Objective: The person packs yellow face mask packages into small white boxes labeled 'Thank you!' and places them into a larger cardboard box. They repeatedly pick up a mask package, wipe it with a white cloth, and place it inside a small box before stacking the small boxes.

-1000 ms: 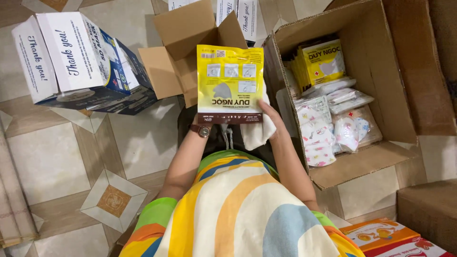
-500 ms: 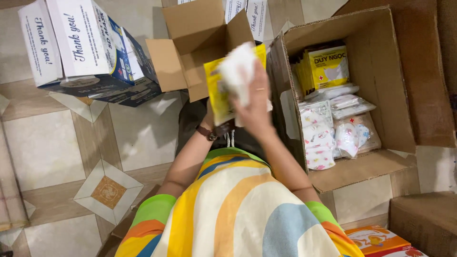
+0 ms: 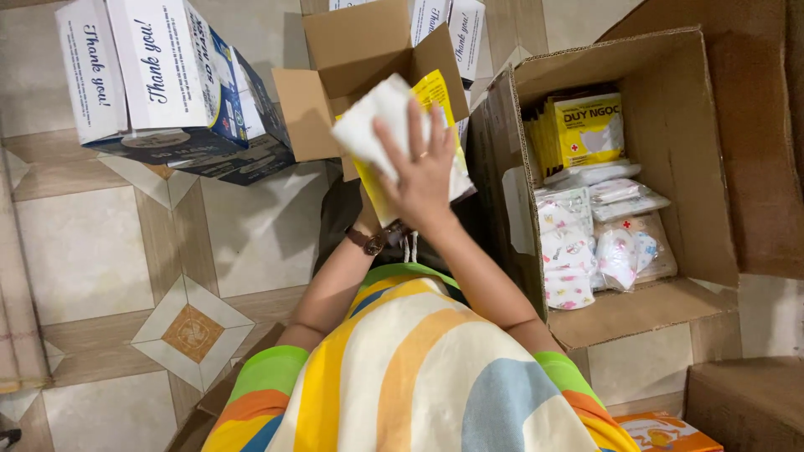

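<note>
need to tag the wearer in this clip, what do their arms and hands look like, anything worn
Both arms are bare from short sleeves of a top striped in green, yellow, orange, blue and cream. The left wrist carries a watch with a dark brown strap and round case. The right hand has a thin ring on one finger. No gloves.

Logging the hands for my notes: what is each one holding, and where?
Right hand presses a white cloth flat against the yellow packet; the left hand's grip is hidden behind the packet's lower end.

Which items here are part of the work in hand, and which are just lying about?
In hand: right hand, white cloth, yellow packet; left hand is hidden behind it.
Lying about: open carton of packets, white printed boxes, small brown box.
</note>
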